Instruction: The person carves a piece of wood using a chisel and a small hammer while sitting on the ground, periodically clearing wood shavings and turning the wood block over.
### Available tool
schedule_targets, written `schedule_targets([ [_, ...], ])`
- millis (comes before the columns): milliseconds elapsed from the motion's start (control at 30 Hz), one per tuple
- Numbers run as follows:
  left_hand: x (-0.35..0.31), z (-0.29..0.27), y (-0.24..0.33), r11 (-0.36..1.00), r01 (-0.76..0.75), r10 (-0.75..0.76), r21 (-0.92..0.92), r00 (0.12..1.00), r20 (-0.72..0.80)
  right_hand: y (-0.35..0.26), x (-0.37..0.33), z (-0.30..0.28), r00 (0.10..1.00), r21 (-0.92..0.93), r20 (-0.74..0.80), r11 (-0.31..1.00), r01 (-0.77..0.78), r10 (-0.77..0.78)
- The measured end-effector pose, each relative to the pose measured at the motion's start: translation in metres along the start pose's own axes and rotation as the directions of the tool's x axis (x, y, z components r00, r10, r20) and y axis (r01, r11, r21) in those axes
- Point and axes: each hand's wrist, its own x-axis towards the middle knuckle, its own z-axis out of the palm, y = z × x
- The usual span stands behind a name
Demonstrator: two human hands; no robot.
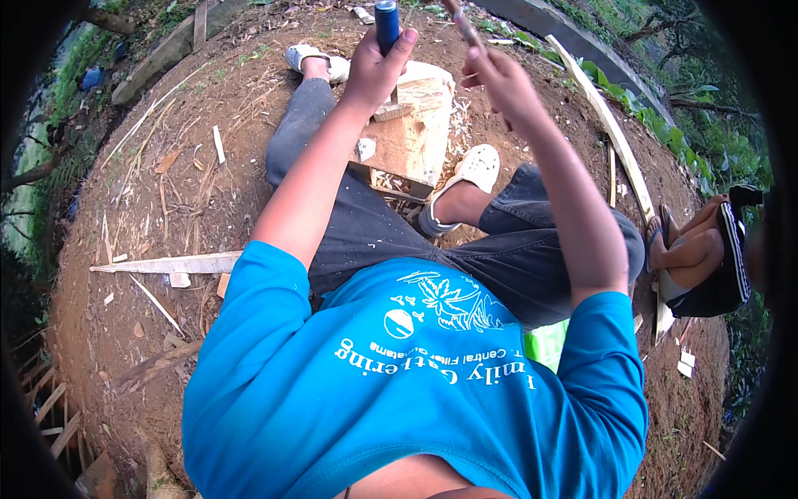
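Observation:
My left hand (376, 71) is closed round the blue handle of a chisel (386, 29), held upright. Its thin shank runs down below my fist to a small piece of wood (391, 111) on top of a pale wooden block (426, 125). To the right, my right hand (504, 81) is raised and wrapped round a slim brownish handle (467, 30). That handle's far end passes out of the top of the picture, so the tool's kind does not show. The block stands between my outstretched legs, with a hollow at its near end.
Wood shavings (455, 150) lie round the block on brown soil. A long pale plank (611, 121) stretches along the right, and a pointed strip of wood (179, 264) lies at the left. Another person (694, 245) crouches at the far right.

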Motion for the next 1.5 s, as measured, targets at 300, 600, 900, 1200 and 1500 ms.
schedule_targets([
  [300,-0.002,0.0,-0.003,0.995,-0.028,0.027,0.094,1.0,0.013,-0.106,-0.053,-0.058,0.871,-0.361,0.115,0.797,0.484,-0.477],
  [600,0.002,0.002,-0.004,0.98,0.103,-0.074,0.169,0.983,-0.169,-0.145,-0.078,-0.048,0.846,-0.52,-0.016,0.727,0.448,-0.533],
  [900,0.01,0.001,-0.012,0.989,0.073,-0.05,0.127,0.983,-0.178,-0.13,-0.053,-0.057,0.872,-0.719,0.246,0.524,0.457,-0.423],
  [1200,0.015,-0.004,-0.016,0.991,0.085,-0.068,0.104,0.985,-0.161,-0.131,-0.03,-0.065,0.926,-0.632,0.172,0.684,0.366,-0.336],
  [1500,0.016,-0.005,-0.019,0.982,0.116,-0.084,0.149,0.975,-0.204,-0.149,-0.047,-0.053,0.939,-0.476,0.006,0.825,0.305,-0.344],
])
